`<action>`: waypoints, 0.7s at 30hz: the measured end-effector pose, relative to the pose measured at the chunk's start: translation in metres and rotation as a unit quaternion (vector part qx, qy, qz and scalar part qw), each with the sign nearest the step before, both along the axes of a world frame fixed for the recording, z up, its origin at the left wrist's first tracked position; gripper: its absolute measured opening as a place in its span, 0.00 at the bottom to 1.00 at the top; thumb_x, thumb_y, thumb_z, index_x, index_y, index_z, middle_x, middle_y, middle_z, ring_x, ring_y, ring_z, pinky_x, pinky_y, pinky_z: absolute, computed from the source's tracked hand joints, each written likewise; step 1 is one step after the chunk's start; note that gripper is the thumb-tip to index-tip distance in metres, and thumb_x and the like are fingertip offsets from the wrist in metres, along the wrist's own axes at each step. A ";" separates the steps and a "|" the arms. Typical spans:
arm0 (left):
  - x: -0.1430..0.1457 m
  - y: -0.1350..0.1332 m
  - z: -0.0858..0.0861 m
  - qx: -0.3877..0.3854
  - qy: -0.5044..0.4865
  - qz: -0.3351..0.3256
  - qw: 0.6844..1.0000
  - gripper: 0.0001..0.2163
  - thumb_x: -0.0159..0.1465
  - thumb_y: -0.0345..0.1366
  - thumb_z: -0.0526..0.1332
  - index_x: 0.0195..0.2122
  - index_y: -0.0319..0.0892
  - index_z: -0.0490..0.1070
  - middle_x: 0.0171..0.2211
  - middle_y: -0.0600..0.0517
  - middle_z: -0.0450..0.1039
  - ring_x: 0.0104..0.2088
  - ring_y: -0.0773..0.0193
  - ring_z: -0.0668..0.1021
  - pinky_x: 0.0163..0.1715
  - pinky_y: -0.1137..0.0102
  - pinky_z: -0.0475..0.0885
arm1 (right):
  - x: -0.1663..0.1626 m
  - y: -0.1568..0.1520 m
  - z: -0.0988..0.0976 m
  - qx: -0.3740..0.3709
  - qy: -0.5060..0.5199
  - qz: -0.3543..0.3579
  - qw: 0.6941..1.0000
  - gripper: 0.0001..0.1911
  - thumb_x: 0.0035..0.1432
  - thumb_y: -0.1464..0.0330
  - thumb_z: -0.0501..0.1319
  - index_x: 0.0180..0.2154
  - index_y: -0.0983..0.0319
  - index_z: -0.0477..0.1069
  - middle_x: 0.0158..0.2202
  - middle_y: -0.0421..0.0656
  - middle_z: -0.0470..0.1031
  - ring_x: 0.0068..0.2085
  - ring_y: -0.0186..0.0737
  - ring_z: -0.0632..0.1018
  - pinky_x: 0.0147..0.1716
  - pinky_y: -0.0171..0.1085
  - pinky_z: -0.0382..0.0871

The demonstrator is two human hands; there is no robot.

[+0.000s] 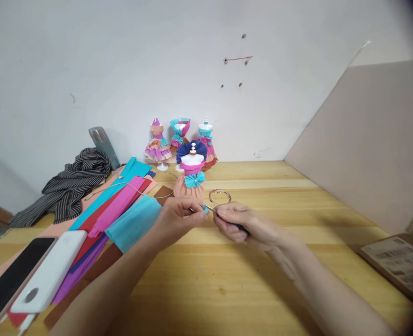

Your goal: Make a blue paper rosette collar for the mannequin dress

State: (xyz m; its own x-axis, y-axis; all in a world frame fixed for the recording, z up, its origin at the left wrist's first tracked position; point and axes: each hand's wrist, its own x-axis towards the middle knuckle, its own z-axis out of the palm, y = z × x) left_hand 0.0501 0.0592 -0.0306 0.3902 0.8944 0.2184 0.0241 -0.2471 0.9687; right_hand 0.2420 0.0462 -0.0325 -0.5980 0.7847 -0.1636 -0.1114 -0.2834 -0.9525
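Note:
My left hand (pixel 181 218) is closed in a pinch on a small piece of turquoise crepe paper (pixel 206 210). My right hand (pixel 234 221) is wrapped round dark-handled scissors (pixel 210 208), whose metal tip points left and meets the turquoise piece. Fingers hide most of the handles. Just behind my hands stands a small dress form (pixel 192 161) in a magenta top and peach skirt, with a turquoise paper rosette (pixel 194 180) at its waist and a navy pleated fan (pixel 181 150) behind it. A shallow round dish (pixel 220 196) with tiny bits inside sits behind my right hand.
More dressed forms (pixel 157 148) stand against the wall. Crepe paper sheets (pixel 134 224) in several colours cover the left side, with a white power bank (pixel 50 273), a phone (pixel 15 280), striped cloth (pixel 71 184) and a bottle (pixel 104 147). At right lies a cardboard box (pixel 395 263).

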 end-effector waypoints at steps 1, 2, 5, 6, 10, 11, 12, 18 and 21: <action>0.001 0.000 0.000 -0.016 -0.011 -0.004 1.000 0.07 0.51 0.34 0.67 0.20 0.38 0.74 0.28 0.47 0.75 0.32 0.61 0.75 0.31 0.67 0.67 | 0.004 0.001 0.000 0.011 0.000 -0.003 1.000 0.24 0.52 0.53 0.64 0.19 0.62 0.58 0.15 0.31 0.49 0.17 0.24 0.47 0.15 0.31 0.34; 0.001 0.000 -0.001 -0.043 -0.032 -0.012 0.998 0.07 0.51 0.34 0.67 0.20 0.38 0.74 0.28 0.48 0.75 0.31 0.62 0.75 0.31 0.67 0.68 | 0.008 0.003 0.001 0.029 0.003 -0.011 1.000 0.24 0.52 0.52 0.64 0.19 0.62 0.59 0.16 0.31 0.49 0.17 0.24 0.47 0.15 0.31 0.34; 0.002 0.000 -0.003 -0.159 -0.131 -0.059 0.977 0.09 0.50 0.36 0.69 0.20 0.37 0.74 0.28 0.48 0.77 0.28 0.65 0.75 0.31 0.68 0.69 | 0.021 0.005 0.006 0.123 0.017 -0.091 0.988 0.21 0.50 0.51 0.65 0.26 0.63 0.69 0.18 0.32 0.50 0.18 0.25 0.48 0.16 0.32 0.37; 0.002 0.000 -0.003 -0.190 -0.162 -0.076 0.965 0.09 0.49 0.37 0.70 0.21 0.37 0.74 0.28 0.48 0.77 0.28 0.66 0.76 0.31 0.69 0.70 | 0.023 0.006 0.007 0.156 0.004 -0.122 0.980 0.21 0.48 0.52 0.66 0.31 0.64 0.71 0.19 0.32 0.51 0.18 0.26 0.49 0.16 0.32 0.39; 0.003 0.000 -0.004 -0.221 -0.236 -0.122 0.938 0.08 0.49 0.36 0.71 0.23 0.35 0.77 0.29 0.47 0.77 0.29 0.67 0.77 0.33 0.72 0.71 | 0.014 0.003 0.011 0.233 -0.111 -0.115 0.959 0.20 0.45 0.56 0.70 0.34 0.64 0.75 0.21 0.36 0.60 0.22 0.30 0.60 0.21 0.33 0.51; 0.004 -0.001 -0.004 -0.217 -0.246 -0.129 0.936 0.08 0.50 0.36 0.70 0.24 0.35 0.77 0.30 0.47 0.77 0.30 0.66 0.77 0.33 0.72 0.71 | 0.010 0.002 0.011 0.239 -0.129 -0.096 0.958 0.19 0.46 0.55 0.69 0.31 0.64 0.74 0.21 0.37 0.62 0.23 0.31 0.62 0.22 0.33 0.53; 0.004 -0.001 -0.005 -0.214 -0.254 -0.134 0.934 0.08 0.50 0.35 0.70 0.24 0.35 0.77 0.31 0.47 0.78 0.31 0.66 0.78 0.34 0.72 0.71 | 0.008 0.001 0.012 0.244 -0.140 -0.085 0.956 0.19 0.47 0.54 0.68 0.28 0.64 0.74 0.21 0.37 0.63 0.24 0.32 0.64 0.23 0.33 0.55; 0.009 -0.007 -0.013 -0.221 -0.240 -0.168 0.930 0.07 0.54 0.33 0.69 0.23 0.36 0.75 0.36 0.46 0.79 0.35 0.64 0.80 0.38 0.71 0.73 | 0.032 -0.004 0.026 0.222 -0.205 -0.078 0.950 0.23 0.51 0.49 0.64 0.24 0.62 0.65 0.19 0.36 0.63 0.20 0.30 0.62 0.19 0.33 0.55; 0.011 -0.008 -0.020 -0.211 -0.196 -0.169 0.943 0.06 0.55 0.33 0.69 0.24 0.36 0.75 0.36 0.47 0.79 0.35 0.65 0.80 0.38 0.70 0.73 | 0.047 -0.002 0.032 0.255 -0.243 -0.087 0.932 0.22 0.52 0.50 0.63 0.22 0.62 0.64 0.20 0.37 0.62 0.22 0.31 0.63 0.21 0.33 0.56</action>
